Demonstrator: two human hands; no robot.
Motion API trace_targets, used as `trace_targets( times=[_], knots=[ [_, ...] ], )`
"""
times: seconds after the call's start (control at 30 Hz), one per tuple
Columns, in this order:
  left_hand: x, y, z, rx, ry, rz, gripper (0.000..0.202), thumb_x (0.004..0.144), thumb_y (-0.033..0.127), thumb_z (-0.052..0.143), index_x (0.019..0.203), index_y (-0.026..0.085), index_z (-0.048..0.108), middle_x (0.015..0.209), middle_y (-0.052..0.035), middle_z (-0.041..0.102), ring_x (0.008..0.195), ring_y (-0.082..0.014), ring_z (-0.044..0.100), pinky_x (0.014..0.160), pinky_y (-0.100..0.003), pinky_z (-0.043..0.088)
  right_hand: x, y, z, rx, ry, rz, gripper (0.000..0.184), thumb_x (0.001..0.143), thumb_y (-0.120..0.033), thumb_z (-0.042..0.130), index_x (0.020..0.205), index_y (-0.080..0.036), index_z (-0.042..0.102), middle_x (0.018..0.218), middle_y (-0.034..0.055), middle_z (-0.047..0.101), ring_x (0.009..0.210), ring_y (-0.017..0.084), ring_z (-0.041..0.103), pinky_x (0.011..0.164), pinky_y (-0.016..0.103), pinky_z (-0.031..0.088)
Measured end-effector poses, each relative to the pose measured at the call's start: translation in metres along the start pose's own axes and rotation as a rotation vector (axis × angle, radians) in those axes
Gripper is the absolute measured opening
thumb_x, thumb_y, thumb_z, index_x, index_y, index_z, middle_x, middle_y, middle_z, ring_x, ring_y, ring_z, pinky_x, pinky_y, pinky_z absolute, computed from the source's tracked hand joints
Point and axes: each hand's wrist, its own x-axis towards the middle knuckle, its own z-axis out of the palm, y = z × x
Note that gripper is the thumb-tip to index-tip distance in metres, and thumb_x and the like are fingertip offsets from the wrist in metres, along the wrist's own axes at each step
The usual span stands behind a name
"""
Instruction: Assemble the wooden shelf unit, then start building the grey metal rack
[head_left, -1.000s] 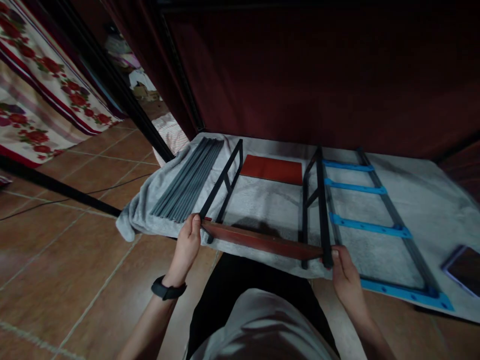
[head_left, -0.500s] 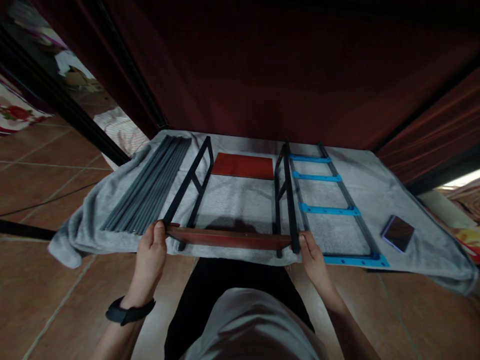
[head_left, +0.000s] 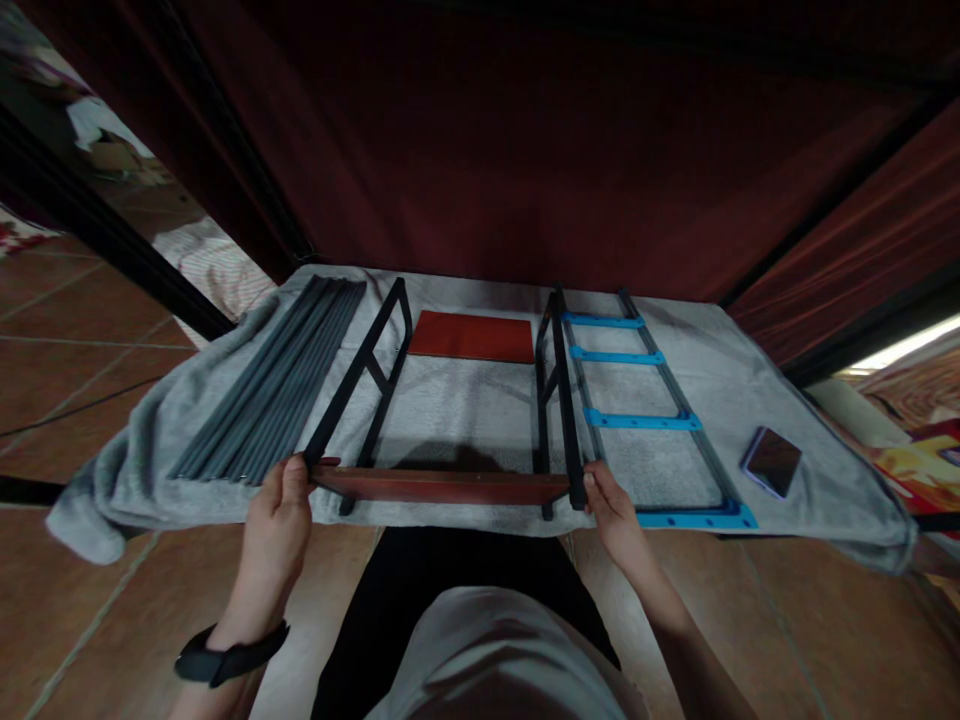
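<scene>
I am watching the left hand [head_left: 277, 520] pinching the left black frame [head_left: 348, 385] and the right hand [head_left: 616, 515] pinching the right black frame [head_left: 567, 410], both at the near ends; a red board [head_left: 450, 488] is spanning between; gray rods [head_left: 274, 385] are lying leftward; the person is now facing further right, yet both grips are staying, so the pieces seem to be keeping together.

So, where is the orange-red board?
In the head view, the orange-red board lies centrally, towards the back of the grey blanket, between two black frames.
</scene>
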Motion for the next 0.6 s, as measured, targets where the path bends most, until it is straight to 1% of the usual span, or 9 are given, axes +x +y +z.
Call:
trace_targets(
  times=[0.13, 0.2, 0.27, 0.33, 0.47, 0.6],
  knots=[
    [0.0006, -0.0012, -0.0009, 0.040, -0.001, -0.004, 0.048, 0.093, 0.058, 0.039, 0.089, 0.017, 0.064, 0.086, -0.0078, 0.068, 0.083, -0.0243, 0.062, 0.081, -0.036, 0.050, 0.0015, -0.0034, 0.0020, 0.096, -0.019, 0.092, 0.039, 0.096, -0.061, 0.041, 0.082, -0.026, 0.049, 0.062, -0.0043, 0.041, 0.056, 0.015, 0.044, 0.051, 0.026, 0.039],
    [0.0005, -0.0016, -0.0010, 0.023, 0.001, -0.001, 0.050, 0.093, 0.060, 0.040, 0.091, 0.018, 0.066, 0.087, -0.0079, 0.070, 0.085, -0.0248, 0.063, 0.083, -0.036, 0.050, 0.0012, -0.0046, 0.0027, 0.095, 0.000, 0.093, 0.042, 0.095, -0.064, 0.041, 0.079, -0.026, 0.048, 0.061, -0.0040, 0.041, 0.055, 0.015, 0.044, 0.051, 0.027, 0.039],
    [0.0008, -0.0027, -0.0012, -0.002, -0.001, -0.007, 0.051, 0.092, 0.062, 0.041, 0.092, 0.018, 0.067, 0.090, -0.0081, 0.071, 0.089, -0.0254, 0.064, 0.087, -0.037, 0.050, -0.0001, -0.0049, 0.0028, 0.070, 0.014, 0.081, 0.044, 0.096, -0.064, 0.039, 0.076, -0.026, 0.047, 0.060, -0.0030, 0.045, 0.056, 0.016, 0.047, 0.052, 0.027, 0.040],
    [0.0015, -0.0040, -0.0019, -0.055, -0.026, -0.027, 0.053, 0.091, 0.065, 0.043, 0.093, 0.018, 0.068, 0.092, -0.0081, 0.072, 0.092, -0.0259, 0.064, 0.092, -0.037, 0.050, -0.0016, -0.0045, 0.0021, 0.036, 0.023, 0.064, 0.043, 0.097, -0.062, 0.037, 0.079, -0.026, 0.049, 0.060, -0.0020, 0.049, 0.058, 0.017, 0.052, 0.054, 0.028, 0.042],
    [0.0031, -0.0044, -0.0040, -0.219, -0.112, -0.103, 0.052, 0.086, 0.067, 0.051, 0.094, 0.019, 0.068, 0.094, -0.0074, 0.073, 0.095, -0.0259, 0.066, 0.098, -0.037, 0.049, -0.0026, -0.0035, -0.0013, -0.054, 0.038, 0.011, 0.037, 0.099, -0.057, 0.038, 0.091, -0.025, 0.055, 0.067, -0.0019, 0.054, 0.064, 0.018, 0.056, 0.060, 0.029, 0.045],
    [0.0037, -0.0035, -0.0058, -0.272, -0.127, -0.155, 0.050, 0.084, 0.068, 0.054, 0.090, 0.019, 0.068, 0.093, -0.0071, 0.074, 0.094, -0.0258, 0.067, 0.100, -0.037, 0.049, -0.0017, -0.0043, -0.0029, -0.084, 0.037, -0.019, 0.035, 0.099, -0.055, 0.038, 0.093, -0.025, 0.057, 0.071, -0.0014, 0.054, 0.066, 0.017, 0.055, 0.061, 0.029, 0.046]
  ],
)
